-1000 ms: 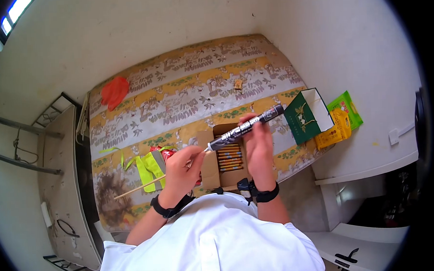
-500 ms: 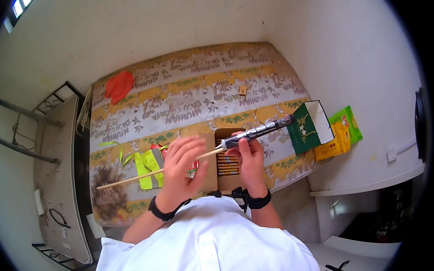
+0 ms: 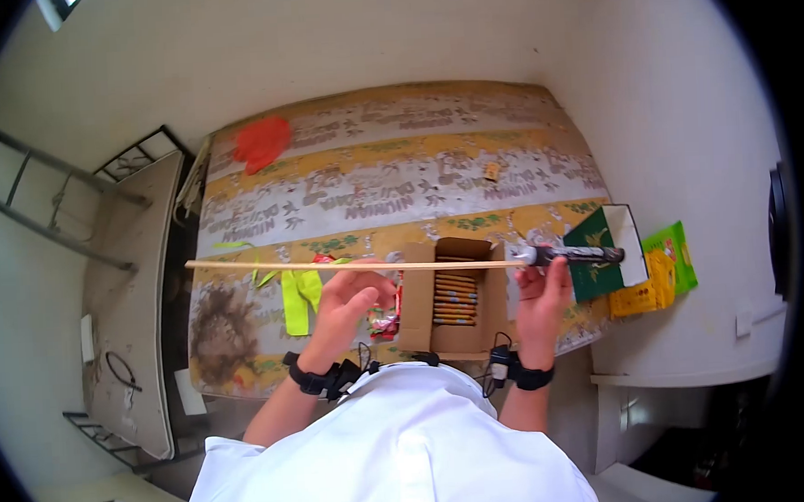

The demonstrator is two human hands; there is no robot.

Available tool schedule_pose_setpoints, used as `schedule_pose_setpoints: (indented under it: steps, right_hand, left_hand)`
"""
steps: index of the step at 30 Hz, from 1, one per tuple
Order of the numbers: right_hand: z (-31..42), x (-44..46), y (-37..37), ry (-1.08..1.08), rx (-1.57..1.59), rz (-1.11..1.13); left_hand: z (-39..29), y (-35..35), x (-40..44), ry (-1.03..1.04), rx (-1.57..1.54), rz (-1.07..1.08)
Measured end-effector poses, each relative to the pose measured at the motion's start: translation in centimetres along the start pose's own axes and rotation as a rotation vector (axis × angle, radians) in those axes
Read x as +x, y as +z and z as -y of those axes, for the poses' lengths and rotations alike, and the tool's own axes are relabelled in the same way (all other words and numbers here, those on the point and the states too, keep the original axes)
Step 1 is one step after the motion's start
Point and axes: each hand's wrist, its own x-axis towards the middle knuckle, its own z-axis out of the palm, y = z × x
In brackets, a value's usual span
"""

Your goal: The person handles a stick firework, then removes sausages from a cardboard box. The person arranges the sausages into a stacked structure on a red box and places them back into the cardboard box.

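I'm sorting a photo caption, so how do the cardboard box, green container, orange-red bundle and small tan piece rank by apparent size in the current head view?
1. Cardboard box, counting its flap
2. Green container, partly covered
3. Orange-red bundle
4. Small tan piece

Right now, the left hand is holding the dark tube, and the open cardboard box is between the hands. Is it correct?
Not quite: the head view shows the right hand holding the dark tube, not the left hand. The open cardboard box is between the hands.
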Motion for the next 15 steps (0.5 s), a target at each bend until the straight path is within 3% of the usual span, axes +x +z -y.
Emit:
schedule_pose_setpoints:
  steps: [8, 12, 15]
  right_hand:
    - [3.3, 2.2, -5.7, -0.089, 0.008, -0.059]
    - [4.3, 2.7, -7.4, -0.089, 0.022, -0.052]
    - [4.4, 2.9, -9.0, -0.035, 0.025, -0.039]
  left_hand:
    - [-2.3, -1.5, -0.1, 0.158, -0.022, -0.156]
    - [-3.8, -3.1, -0.4, 0.220, -0.016, -0.128]
    - [-4.8, -3.2, -1.1, 0.143, -0.035, -0.129]
